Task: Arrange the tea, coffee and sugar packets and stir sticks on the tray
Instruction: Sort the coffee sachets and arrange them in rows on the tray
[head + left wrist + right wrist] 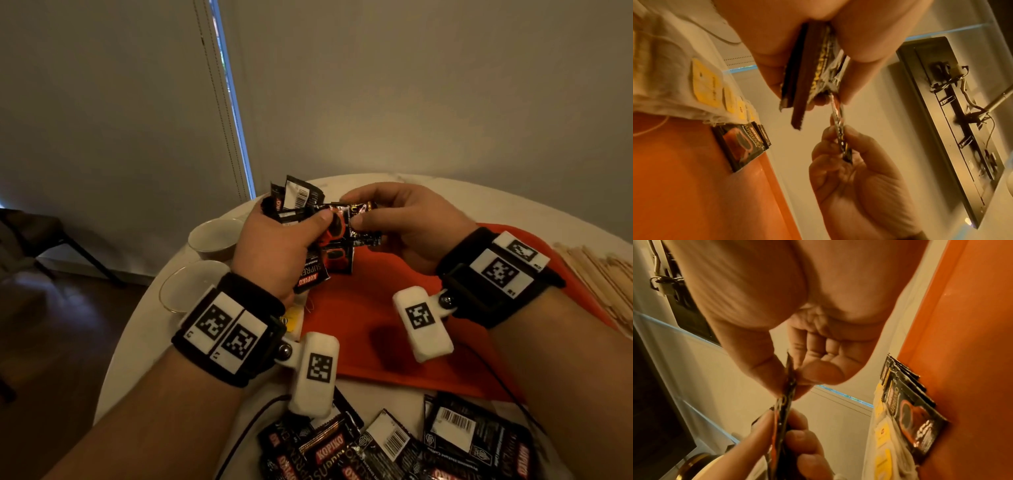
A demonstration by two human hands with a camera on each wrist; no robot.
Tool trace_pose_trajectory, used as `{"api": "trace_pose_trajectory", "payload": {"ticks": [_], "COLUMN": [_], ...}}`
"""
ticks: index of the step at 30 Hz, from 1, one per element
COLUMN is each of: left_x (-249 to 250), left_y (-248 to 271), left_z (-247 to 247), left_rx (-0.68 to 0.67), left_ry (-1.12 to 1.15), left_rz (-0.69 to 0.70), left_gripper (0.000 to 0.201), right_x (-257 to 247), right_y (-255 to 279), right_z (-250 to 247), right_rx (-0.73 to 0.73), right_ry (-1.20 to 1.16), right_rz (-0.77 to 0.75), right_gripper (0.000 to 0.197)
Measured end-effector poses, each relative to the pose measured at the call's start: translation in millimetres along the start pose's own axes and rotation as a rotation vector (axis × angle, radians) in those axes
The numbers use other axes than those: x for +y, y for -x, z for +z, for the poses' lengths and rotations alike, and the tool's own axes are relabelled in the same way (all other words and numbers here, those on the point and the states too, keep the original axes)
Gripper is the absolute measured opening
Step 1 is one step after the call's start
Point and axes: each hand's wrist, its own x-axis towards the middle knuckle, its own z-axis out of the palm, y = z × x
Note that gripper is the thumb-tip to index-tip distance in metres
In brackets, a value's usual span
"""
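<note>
My left hand [284, 236] grips a bunch of black coffee packets [301, 200] above the far left part of the orange tray [383, 329]. My right hand [394, 219] pinches one coffee packet [359, 219] at the edge of that bunch, between thumb and forefinger. In the left wrist view the bunch [812, 73] sits between my left fingers, and the pinched packet [840, 133] hangs edge-on below it. A row of coffee packets [914, 415] lies on the tray [972, 353], with yellow-tagged tea bags [881, 443] beside it. Wooden stir sticks [603, 277] lie at the right.
Two white bowls [214, 238] [188, 286] stand on the round white table [137, 346] left of the tray. A heap of loose coffee packets [394, 445] lies at the near table edge. A dark chair [41, 233] stands at the far left on the floor.
</note>
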Motion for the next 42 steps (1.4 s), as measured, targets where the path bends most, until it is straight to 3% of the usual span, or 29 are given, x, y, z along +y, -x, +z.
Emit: {"api": "trace_pose_trajectory", "payload": {"ticks": [6, 14, 21, 26, 32, 34, 38, 42], "left_x": [-5, -3, -2, -3, -3, -1, -1, 2], "left_y": [0, 3, -3, 0, 1, 1, -2, -6], "left_z": [2, 1, -4, 0, 0, -1, -1, -6], "left_rx": [-0.07, -0.217, -0.076, -0.145, -0.094, -0.078, 0.035, 0.112], "left_ry": [0.042, 0.016, 0.146, 0.109, 0.146, 0.155, 0.195, 0.383], "left_rz": [-0.079, -0.114, -0.178, -0.124, -0.15, -0.16, -0.161, -0.178], "left_gripper": [0.038, 0.045, 0.036, 0.036, 0.035, 0.03, 0.024, 0.039], "right_x": [4, 3, 4, 6, 7, 4, 6, 20], "right_y": [-2, -1, 1, 0, 1, 1, -1, -4], "right_z": [0, 0, 2, 4, 8, 10, 4, -9], "right_rx": [0.187, 0.111, 0.113, 0.137, 0.1, 0.106, 0.279, 0.447], "right_ry": [-0.18, -0.218, -0.118, -0.2, -0.167, -0.14, -0.141, -0.192], "right_rz": [-0.086, -0.065, 0.007, 0.064, 0.076, 0.049, 0.032, 0.189], "right_gripper": [0.018, 0.013, 0.023, 0.007, 0.019, 0.013, 0.004, 0.003]}}
